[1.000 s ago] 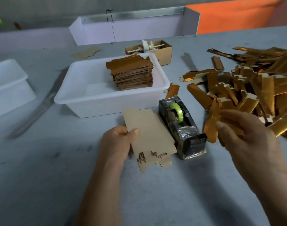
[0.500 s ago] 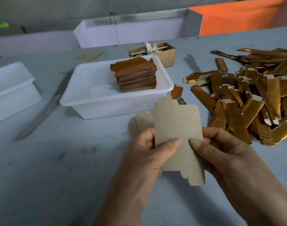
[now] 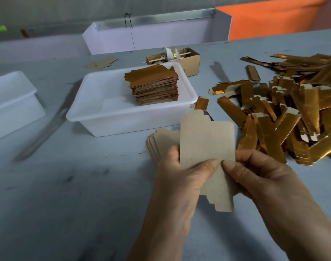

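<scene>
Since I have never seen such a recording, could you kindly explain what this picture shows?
There is no machine: a camera worn on a person's head looks down at their two bare hands. The left hand and the right hand both pinch one flat brown die-cut cardboard blank, thumbs on its face. Behind it shows a fanned stack of similar blanks. On the grey table stand a white plastic tub holding a stack of copper-coloured blanks and, to the right, a loose heap of golden foil-covered folded pieces.
</scene>
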`<state>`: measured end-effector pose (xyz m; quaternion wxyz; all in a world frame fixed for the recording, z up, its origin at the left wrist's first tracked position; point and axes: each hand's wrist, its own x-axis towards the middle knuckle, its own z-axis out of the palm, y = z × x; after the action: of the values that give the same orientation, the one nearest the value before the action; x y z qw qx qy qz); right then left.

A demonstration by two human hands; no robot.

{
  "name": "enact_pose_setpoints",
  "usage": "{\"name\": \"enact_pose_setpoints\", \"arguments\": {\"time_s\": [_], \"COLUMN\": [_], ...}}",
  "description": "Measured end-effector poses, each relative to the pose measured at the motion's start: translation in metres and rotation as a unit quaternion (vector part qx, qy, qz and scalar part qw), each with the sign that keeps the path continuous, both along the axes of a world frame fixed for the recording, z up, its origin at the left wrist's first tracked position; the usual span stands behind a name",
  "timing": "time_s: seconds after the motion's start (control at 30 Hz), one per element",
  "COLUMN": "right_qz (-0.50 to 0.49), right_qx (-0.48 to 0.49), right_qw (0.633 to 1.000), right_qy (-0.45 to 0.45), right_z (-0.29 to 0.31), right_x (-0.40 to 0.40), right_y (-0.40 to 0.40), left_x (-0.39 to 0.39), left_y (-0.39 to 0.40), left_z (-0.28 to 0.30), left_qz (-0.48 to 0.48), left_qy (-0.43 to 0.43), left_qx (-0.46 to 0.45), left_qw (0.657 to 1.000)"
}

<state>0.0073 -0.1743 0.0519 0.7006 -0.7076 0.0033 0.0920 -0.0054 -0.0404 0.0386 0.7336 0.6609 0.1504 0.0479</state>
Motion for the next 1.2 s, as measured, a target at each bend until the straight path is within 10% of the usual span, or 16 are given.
{"name": "enact_pose_setpoints", "arguments": {"time_s": [0.8,1.2], "right_qz": [-0.035,0.015], "right_qx": [-0.244,-0.023], "right_qw": [0.925,1.0], "right_qy": [-0.289,-0.01], "right_z": [-0.003,-0.001], "right_x": [-0.015,-0.005], "right_y": [0.017,0.0], "left_x": [-0.007,-0.015], "left_y": [-0.007,0.009], "left_z": [0.002,0.009], "left_qz": [-0.045,-0.187], "left_qy": [-0.002,0.012], "left_qx": [-0.01,0.072], "left_qw": [0.999,0.98]}}
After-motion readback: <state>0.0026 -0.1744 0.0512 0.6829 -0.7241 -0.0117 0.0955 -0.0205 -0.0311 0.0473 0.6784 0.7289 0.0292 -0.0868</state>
